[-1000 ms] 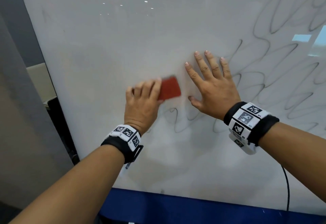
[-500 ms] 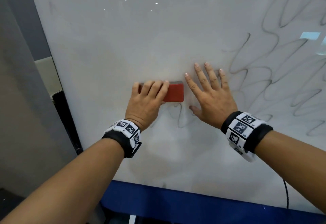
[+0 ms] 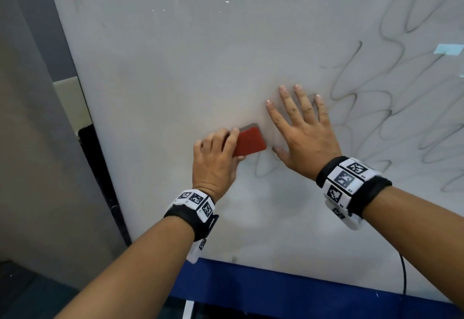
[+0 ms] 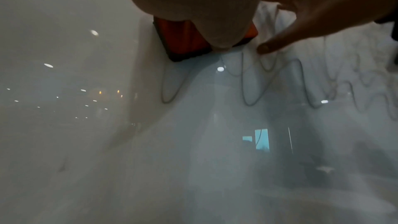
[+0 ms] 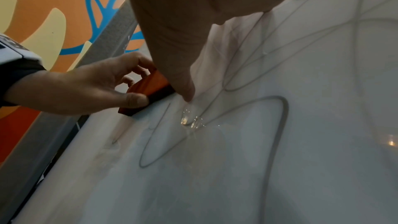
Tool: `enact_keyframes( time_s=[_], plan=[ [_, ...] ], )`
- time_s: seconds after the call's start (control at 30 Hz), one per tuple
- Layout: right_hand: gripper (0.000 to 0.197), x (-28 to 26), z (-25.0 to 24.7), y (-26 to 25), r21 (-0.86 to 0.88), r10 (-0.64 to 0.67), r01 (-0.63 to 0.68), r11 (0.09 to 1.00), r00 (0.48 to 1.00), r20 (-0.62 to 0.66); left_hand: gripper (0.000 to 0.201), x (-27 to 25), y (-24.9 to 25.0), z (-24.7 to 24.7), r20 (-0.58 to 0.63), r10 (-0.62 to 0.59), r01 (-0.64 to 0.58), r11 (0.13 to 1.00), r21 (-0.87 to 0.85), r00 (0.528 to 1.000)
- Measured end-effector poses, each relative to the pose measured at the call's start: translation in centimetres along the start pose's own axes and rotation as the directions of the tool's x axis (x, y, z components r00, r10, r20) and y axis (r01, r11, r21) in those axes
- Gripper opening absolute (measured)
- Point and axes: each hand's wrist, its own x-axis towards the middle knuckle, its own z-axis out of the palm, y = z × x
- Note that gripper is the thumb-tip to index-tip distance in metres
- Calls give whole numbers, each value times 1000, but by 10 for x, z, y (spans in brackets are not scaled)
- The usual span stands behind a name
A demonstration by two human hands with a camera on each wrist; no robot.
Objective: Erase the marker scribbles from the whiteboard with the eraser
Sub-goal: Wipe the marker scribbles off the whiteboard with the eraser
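A large whiteboard (image 3: pixel 175 55) fills the head view, its left part wiped. Dark looping marker scribbles (image 3: pixel 376 108) cover the right side, and one loop (image 3: pixel 263 168) runs just below the eraser. My left hand (image 3: pixel 216 158) grips the red eraser (image 3: pixel 251 141) and holds it flat against the board, fingers curled over its top and thumb under its lower edge. The eraser (image 4: pixel 185 40) (image 5: pixel 150 89) has a dark felt underside. My right hand (image 3: pixel 303 128) lies flat on the board just right of the eraser, fingers spread and straight, thumb (image 4: pixel 277 43) near the eraser's corner.
A blue strip (image 3: pixel 276 291) runs under the board's bottom edge. A grey partition (image 3: pixel 32 143) stands to the left, and a thin black cable (image 3: pixel 403 276) hangs at the lower right. An orange and blue patterned wall (image 5: pixel 53 14) shows behind the board.
The eraser has shifted slightly and now sits tilted, its right end lower. The right hand stays flat on the board beside it. The head view has moved closer.
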Motion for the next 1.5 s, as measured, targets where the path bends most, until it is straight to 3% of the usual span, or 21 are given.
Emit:
enact_keyframes(
  time_s=[0.1,0.23,0.37,0.4,0.47,0.53,0.6,0.67,0.77,0.87,0.93,1.03,1.07,1.17,1.2,1.23,1.27,1.37,1.47,1.5],
  plan=[
    [101,-1,-1,-1,-10,5,-5,1000,1000,22,62,9,-3,-4,-50,-158,153,984,-88,986],
    [99,-2,1,-4,-3,26,-25,1000,1000,17,61,8,-1,-3,-66,-241,234,967,-102,968],
    [98,-3,4,-11,15,54,-54,998,998,9,65,6,-4,-2,7,80,-80,997,-5,997],
    [99,-3,5,-13,26,63,-63,998,998,12,65,7,-10,-4,6,70,-70,998,-2,998],
    [101,-5,6,-16,50,81,-81,995,997,12,64,10,-22,-9,-52,-200,196,977,-79,978],
    [103,-7,8,-18,66,97,-98,993,995,9,65,14,-30,-13,-78,-499,471,851,-231,863],
    [103,-9,9,-21,71,106,-107,992,994,19,66,13,-26,-13,-53,-601,563,774,-291,798],
    [103,-9,10,-22,78,115,-117,990,993,25,65,3,-13,-10,-21,-599,568,770,-292,801],
    [104,-9,10,-24,82,121,-122,989,992,22,63,-26,11,1,61,-516,512,816,-268,854],
    [104,-9,11,-24,85,117,-118,989,993,21,63,-33,9,4,96,-504,507,808,-300,859],
    [104,-10,11,-23,84,116,-118,989,993,32,63,-28,2,0,73,-549,538,768,-348,832],
    [103,-10,9,-23,83,125,-129,988,991,44,63,-22,0,-1,31,-658,606,673,-423,752],
    [103,-10,9,-25,80,127,-130,988,991,47,63,-23,5,-2,37,-658,611,676,-411,753],
    [104,-10,10,-29,79,132,-136,988,990,53,60,-34,25,1,117,-519,527,791,-310,847],
    [104,-10,11,-30,85,131,-135,987,990,52,59,-38,26,3,133,-501,516,799,-309,855],
    [104,-10,11,-30,93,129,-133,987,991,48,59,-39,25,5,140,-540,552,762,-339,830],
    [104,-11,12,-29,96,127,-131,987,991,46,60,-37,24,6,134,-620,616,682,-394,773],
    [104,-14,12,-26,88,123,-128,988,991,56,61,-29,26,8,97,-820,731,442,-520,565],
    [103,-15,12,-26,85,115,-119,989,992,58,59,-23,38,9,94,-896,757,307,-577,434],
    [103,-15,13,-26,87,115,-120,989,992,55,59,-20,43,9,95,-900,763,301,-572,426]
  ],
)
